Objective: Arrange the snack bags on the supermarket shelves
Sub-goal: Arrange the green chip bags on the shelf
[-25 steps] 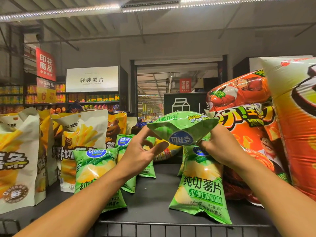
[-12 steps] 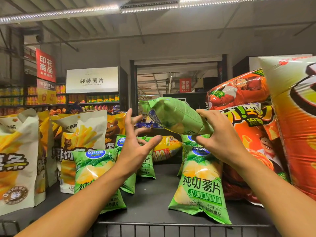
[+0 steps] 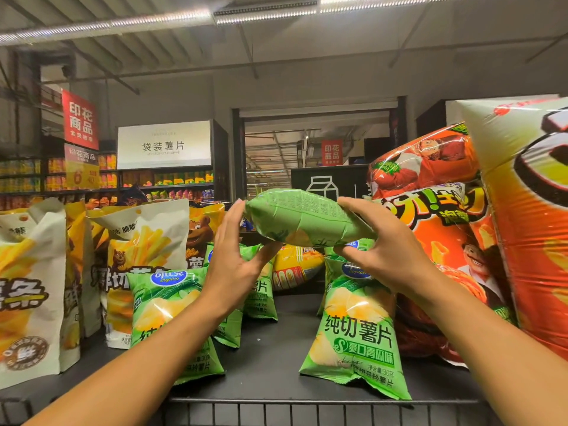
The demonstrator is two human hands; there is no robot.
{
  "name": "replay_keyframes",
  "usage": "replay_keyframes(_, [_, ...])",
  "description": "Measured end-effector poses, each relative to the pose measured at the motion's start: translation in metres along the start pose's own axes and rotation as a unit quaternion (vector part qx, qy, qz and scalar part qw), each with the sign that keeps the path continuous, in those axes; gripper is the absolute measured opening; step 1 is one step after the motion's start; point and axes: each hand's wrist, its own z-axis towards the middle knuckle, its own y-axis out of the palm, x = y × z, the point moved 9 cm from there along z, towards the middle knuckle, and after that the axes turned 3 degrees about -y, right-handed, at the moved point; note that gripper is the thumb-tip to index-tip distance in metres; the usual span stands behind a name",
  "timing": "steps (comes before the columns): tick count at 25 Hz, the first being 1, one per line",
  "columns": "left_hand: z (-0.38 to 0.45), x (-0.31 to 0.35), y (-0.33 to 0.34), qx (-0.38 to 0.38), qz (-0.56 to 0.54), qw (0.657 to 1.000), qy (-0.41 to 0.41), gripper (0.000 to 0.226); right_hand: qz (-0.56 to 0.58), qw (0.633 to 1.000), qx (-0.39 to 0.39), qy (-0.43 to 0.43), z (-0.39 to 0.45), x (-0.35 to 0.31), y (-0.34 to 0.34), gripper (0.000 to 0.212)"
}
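- The held bag (image 3: 302,221) is a puffed green foil pillow, lying on its side in the air above the shelf (image 3: 276,361), its printed back up, with fine text across the glossy film.
- The right hand (image 3: 388,256) grips its right end, thumb under and fingers (image 3: 353,204) curled over the top.
- The left hand (image 3: 236,265) has straight, spread fingers; the fingertips touch the bag's crimped left end and the thumb presses its underside.
- Below stands a green bag (image 3: 358,333) of the same kind, upright and leaning back, shiny, with yellow crisps printed on it and serrated seams.
- Another green bag (image 3: 166,309) stands left of it, partly behind the left forearm; two more (image 3: 261,296) stand further back.
- The shelf is a dark matt board with a wire rail (image 3: 307,407) along its front edge.
- At the right, large orange bags (image 3: 445,241), taut and glossy, are stacked against each other.
- At the left, white and yellow pouches (image 3: 141,256) stand upright, flat-topped, printed with fries.
- A yellow bag (image 3: 295,267) lies behind the green ones.
- Far back hangs a white sign (image 3: 164,146) over stocked shelves.
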Motion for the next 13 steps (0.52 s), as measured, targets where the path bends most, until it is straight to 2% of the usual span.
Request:
replay_keyframes(3, [0.000,-0.014,0.005,-0.032,-0.022,0.998,-0.040,0.065,0.105,0.994,-0.004,0.024,0.000,0.003,0.002,0.090])
replay_keyframes(9, [0.000,-0.024,0.009,-0.047,-0.015,0.997,-0.066,0.056,0.104,0.994,-0.002,0.010,0.001,-0.001,0.000,0.073])
replay_keyframes(11, [0.000,-0.025,0.011,-0.053,-0.008,0.996,-0.071,0.059,0.115,0.993,0.001,0.003,0.001,-0.002,0.001,0.070])
replay_keyframes(13, [-0.001,-0.025,0.012,-0.049,-0.008,0.995,-0.083,0.074,0.118,0.993,0.007,-0.010,0.001,-0.005,0.003,0.067])
